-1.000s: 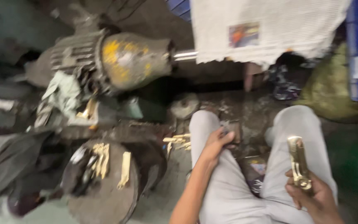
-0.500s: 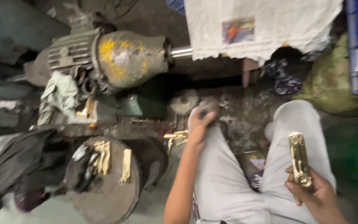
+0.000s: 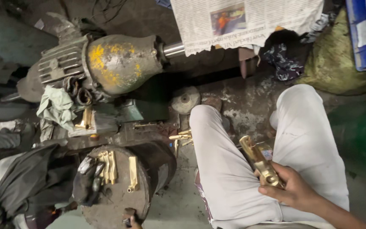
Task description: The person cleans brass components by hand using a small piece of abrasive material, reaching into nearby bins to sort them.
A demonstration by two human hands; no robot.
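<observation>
Gripping a brass handle (image 3: 261,163) (right hand (image 3: 292,190)), left hand (image 3: 131,219) dropped low.

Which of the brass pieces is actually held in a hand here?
The long brass piece gripped in the right hand over the lap; the others lie loose on the round drum top and the bench.

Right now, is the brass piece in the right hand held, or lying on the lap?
Held. The right hand has its fingers closed around the lower end of the brass piece, and the upper end sticks out free between the knees.
</observation>
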